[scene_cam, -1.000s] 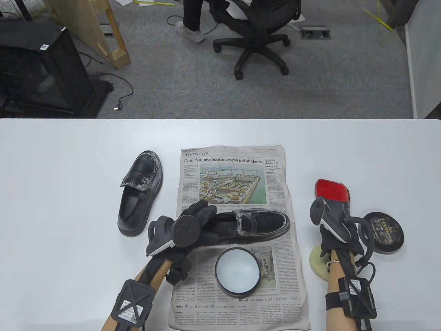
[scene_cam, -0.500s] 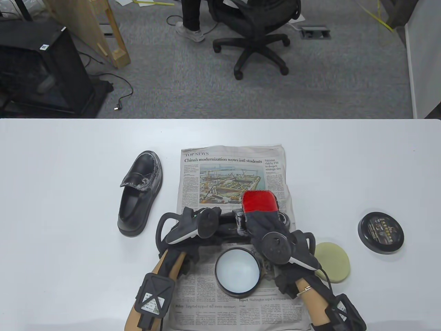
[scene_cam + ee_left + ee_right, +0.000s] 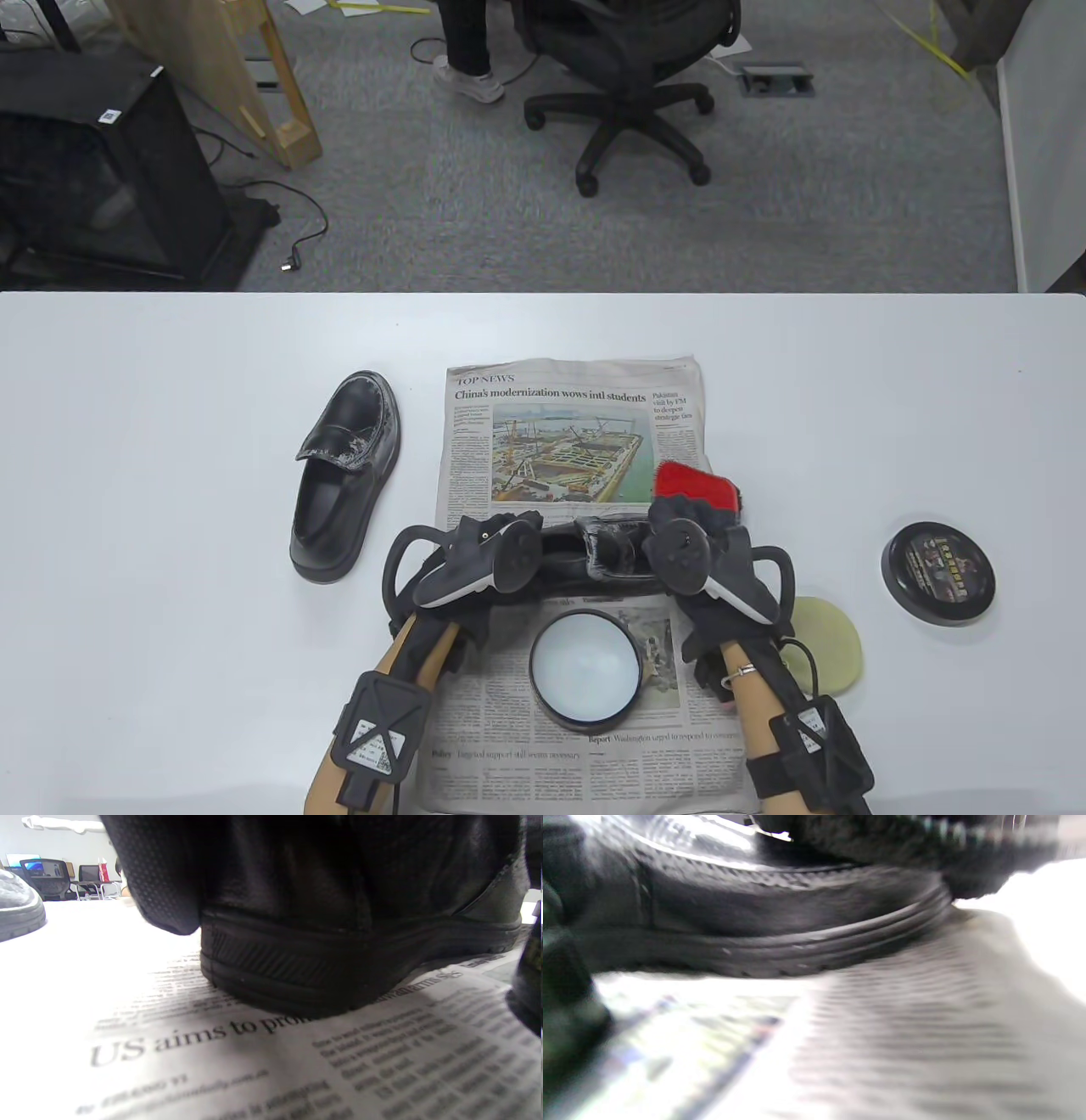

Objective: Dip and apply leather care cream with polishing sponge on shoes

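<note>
Spare shoe [image 3: 346, 480] sits far left on the counter [image 3: 170, 424]. Left hand [image 3: 475, 556] stays clamped on the heel of the work shoe [image 3: 607, 552] on the newspaper [image 3: 551, 407]. Right hand [image 3: 696, 543] — gripping the red sponge [image 3: 691, 484] — has swung in from the right onto the toe; application appears underway. Cream tin [image 3: 585, 666] lies near.

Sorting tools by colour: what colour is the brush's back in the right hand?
Red, on the brush the right hand holds; table view shows it best.
</note>
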